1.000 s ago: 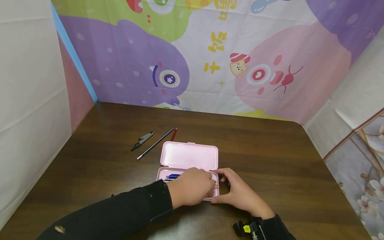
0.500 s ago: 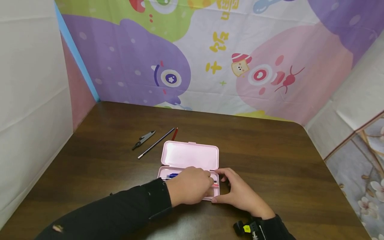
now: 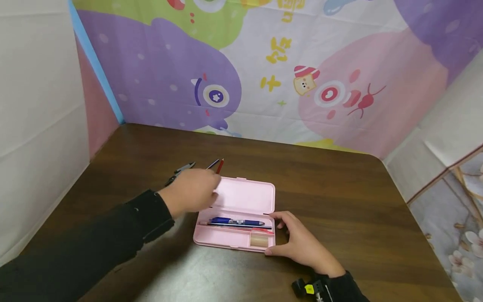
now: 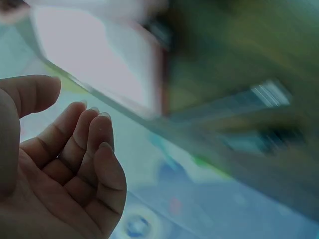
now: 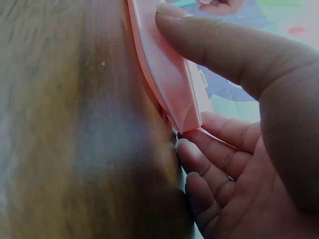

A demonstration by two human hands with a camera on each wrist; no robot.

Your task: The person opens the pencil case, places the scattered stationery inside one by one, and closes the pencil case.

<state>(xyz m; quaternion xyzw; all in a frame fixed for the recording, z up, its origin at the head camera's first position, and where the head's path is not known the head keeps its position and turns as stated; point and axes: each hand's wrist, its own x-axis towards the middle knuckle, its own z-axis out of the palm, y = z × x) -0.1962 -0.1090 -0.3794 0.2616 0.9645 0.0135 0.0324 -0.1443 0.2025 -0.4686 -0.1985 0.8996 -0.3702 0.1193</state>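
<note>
Head camera view: a person's left hand (image 3: 192, 191) is above the left end of a pink pencil case's raised-back lid (image 3: 249, 195), hiding that corner. The left wrist view, blurred beyond the hand, shows its palm and loosely curved fingers, the thumb well apart from them; it holds nothing. The right hand (image 3: 298, 243) grips the right end of the pencil case (image 3: 222, 239), thumb at the near corner, fingers curved round the far one by the hinge. The right wrist view shows that thumb lying against the pink side.

The case rests near the middle of a dark brown wooden table (image 3: 339, 188), its tray nearest the person and its lid folded back toward the far side. Inside the tray, along the hinge side, lies a blue pen (image 3: 230, 221), with a thin dark stick just beside it and a reddish strip next to that. A beige block (image 3: 259, 240) sits in the near right corner.

Just past the left hand, and partly covered by it, lie a grey drawing compass (image 3: 185, 167) and a slim dark pencil (image 3: 213, 164). A short red pencil (image 3: 220, 166) lies near the lid's far left corner.

Both arms wear black sleeves (image 3: 143, 218); a small black device with a yellow patch (image 3: 309, 288) is at the right wrist. Behind the table hangs a cloth (image 3: 264, 113) printed with purple, green and pink cartoon creatures.
</note>
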